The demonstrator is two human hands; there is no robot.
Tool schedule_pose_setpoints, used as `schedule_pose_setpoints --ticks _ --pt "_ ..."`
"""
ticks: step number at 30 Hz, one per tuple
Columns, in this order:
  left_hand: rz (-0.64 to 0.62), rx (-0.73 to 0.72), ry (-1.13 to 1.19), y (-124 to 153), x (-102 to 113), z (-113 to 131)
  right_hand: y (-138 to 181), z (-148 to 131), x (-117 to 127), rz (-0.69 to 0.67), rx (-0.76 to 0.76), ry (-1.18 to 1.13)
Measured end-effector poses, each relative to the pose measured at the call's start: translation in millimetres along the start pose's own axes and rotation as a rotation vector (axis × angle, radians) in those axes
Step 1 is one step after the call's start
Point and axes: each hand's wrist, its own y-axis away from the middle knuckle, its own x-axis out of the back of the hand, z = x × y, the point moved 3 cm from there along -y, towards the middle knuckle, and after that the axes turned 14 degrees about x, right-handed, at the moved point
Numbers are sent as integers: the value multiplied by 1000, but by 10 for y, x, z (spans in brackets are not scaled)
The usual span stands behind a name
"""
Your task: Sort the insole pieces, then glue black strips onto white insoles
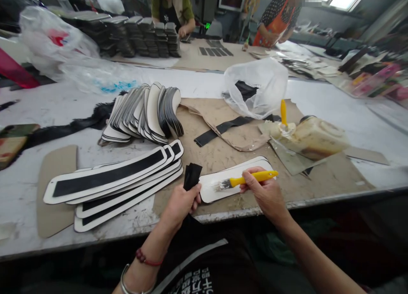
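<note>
My right hand (266,191) grips a yellow-handled brush (247,180), its bristles resting on a white elongated strip piece (223,184) that lies on brown paper near the table's front edge. My left hand (182,204) is closed round a bundle of black strips (192,176), held upright just left of the white piece. Left of that lies a fanned stack of long white pieces with black centre strips (114,181).
A glue jug (314,137) with a second yellow brush (283,114) stands at right. A clear plastic bag (256,86), a loose black strip (221,129) and a curled pile of finished pieces (146,113) sit mid-table. Two people work at the far side.
</note>
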Motion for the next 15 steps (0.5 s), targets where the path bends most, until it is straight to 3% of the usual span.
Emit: schedule_pose_setpoints --ticks 9,15 --pt "56 9 -43 9 -2 -2 -140 26 605 75 223 409" --pt "112 11 -105 11 1 -24 -221 3 861 68 383 637"
